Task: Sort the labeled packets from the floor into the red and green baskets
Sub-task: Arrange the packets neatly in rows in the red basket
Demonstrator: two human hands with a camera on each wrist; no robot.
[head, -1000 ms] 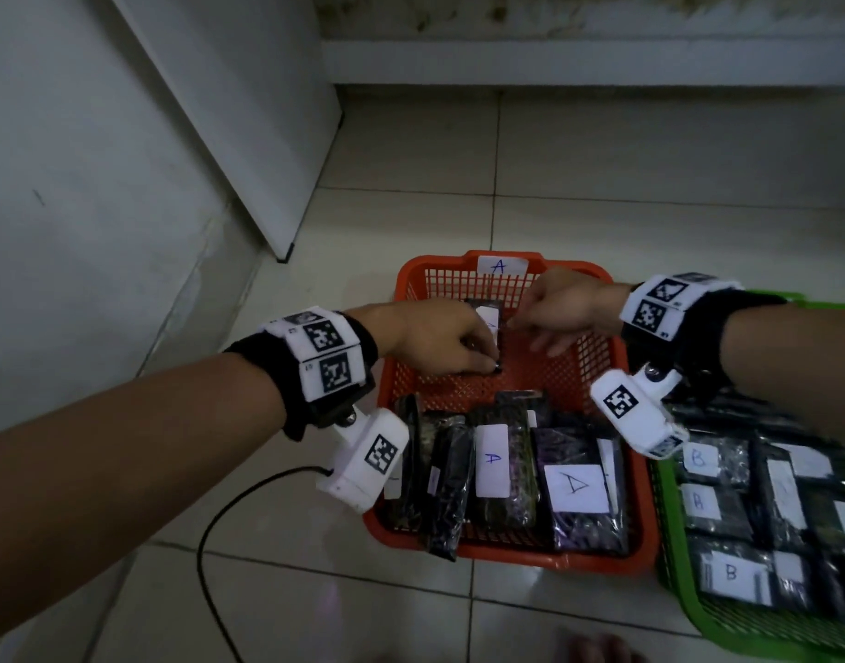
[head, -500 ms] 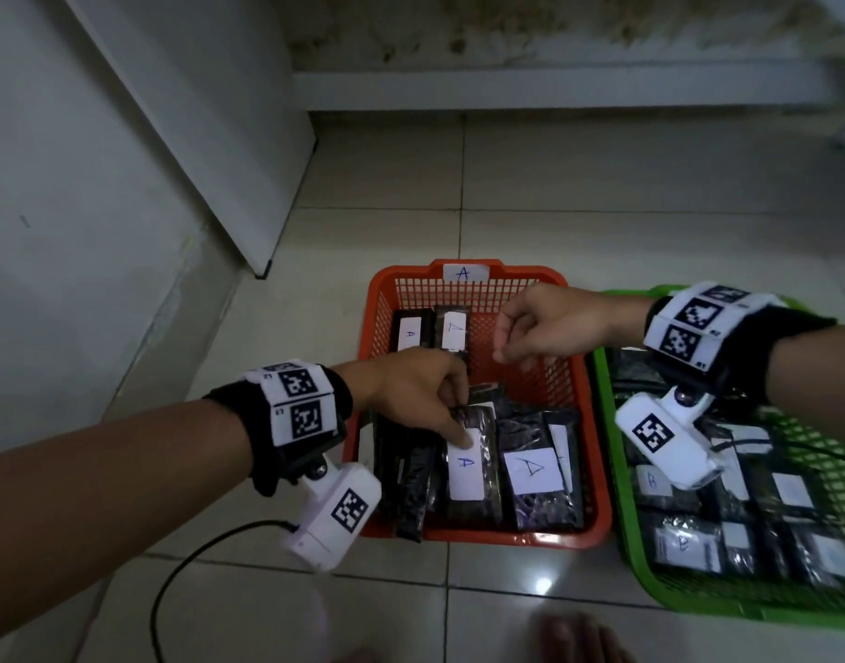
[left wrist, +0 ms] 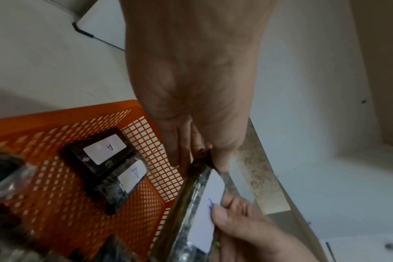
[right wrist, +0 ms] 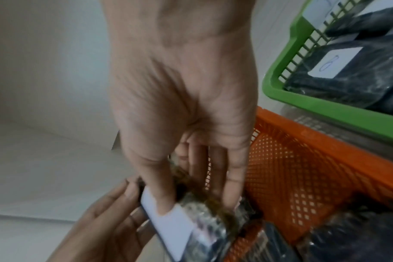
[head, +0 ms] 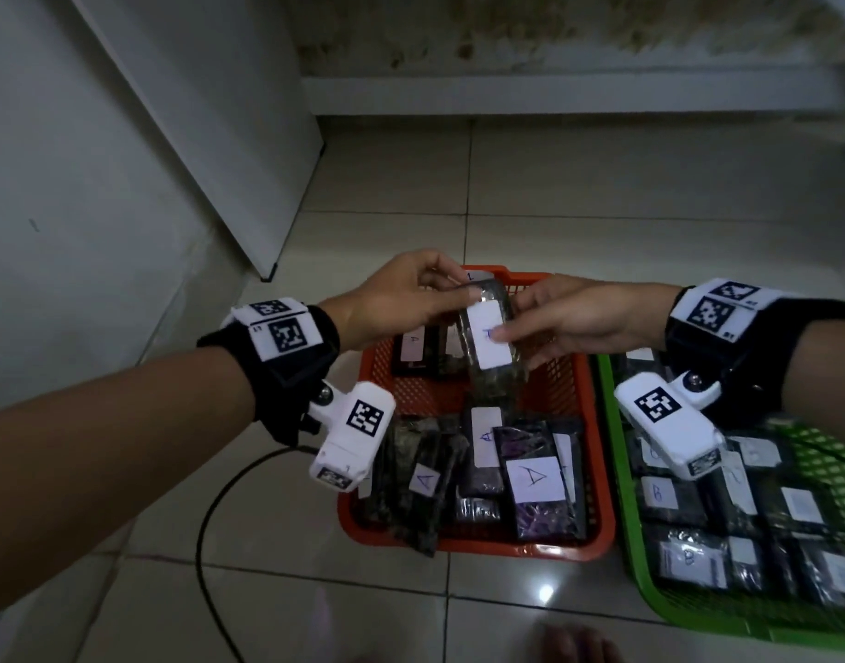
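Here, above the far end of the red basket, a person's two hands held one dark packet off the heap, its white label facing up. The left hand pinched the packet's far end between thumb and fingers, a grip the left wrist view showed edge-on. The right hand clamped the packet's right side, thumb pressed on the label and fingers curled beneath, partly covering a blue handwritten letter that could not be read for certain. Two more packets labelled A lay flat on the basket's mesh floor under the held one, and a crowded row of packets, several marked A, filled the near end. A small white tag stood on the basket's far rim, mostly hidden behind the hands. Just beside it to the right sat the green basket, packed with dark packets marked B. Both baskets rested on a pale tiled floor near a white wall, and a black cable ran from the left wrist across the tiles
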